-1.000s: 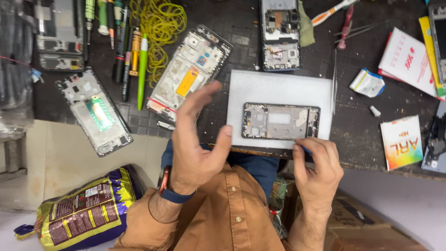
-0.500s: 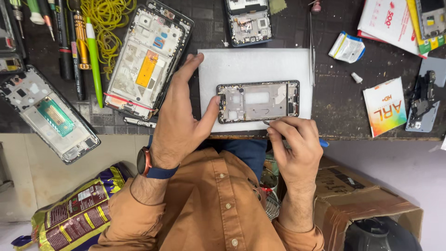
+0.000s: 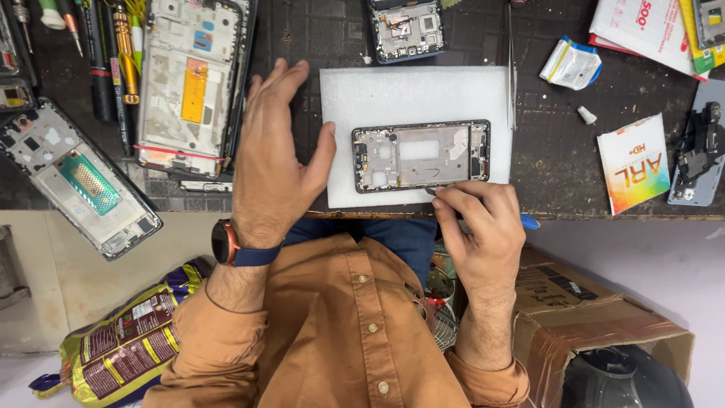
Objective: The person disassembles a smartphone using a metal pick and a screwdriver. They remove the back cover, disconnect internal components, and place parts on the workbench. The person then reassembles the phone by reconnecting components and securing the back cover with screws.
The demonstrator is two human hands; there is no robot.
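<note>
— Looking at the dark worktable (image 3: pixel 559 162), what is the biggest thing near the hands?

— It is the white foam pad (image 3: pixel 411 94). It lies just beyond the right hand (image 3: pixel 483 230) and to the right of the left hand (image 3: pixel 276 159).

— And on the pad?

— One phone frame (image 3: pixel 421 155), dark, lying flat with its inner side up. It is just beyond the right hand's fingers, and just to the right of the left thumb.

— How is the left hand?

— It is open, with the fingers spread and almost straight. It holds nothing. I cannot tell if the palm rests on the table. The thumb reaches to the pad's edge, close to the frame. On the other side of this hand lies another opened phone (image 3: pixel 190 79).

— And the right one?

— It is closed in a pinch around a thin tool with a blue end (image 3: pixel 529 222). The metal tip (image 3: pixel 430 191) comes out past the fingers and meets the near edge of the frame.

— Something smaller?

— A white cap (image 3: pixel 586 115), well beyond the right hand.
</note>
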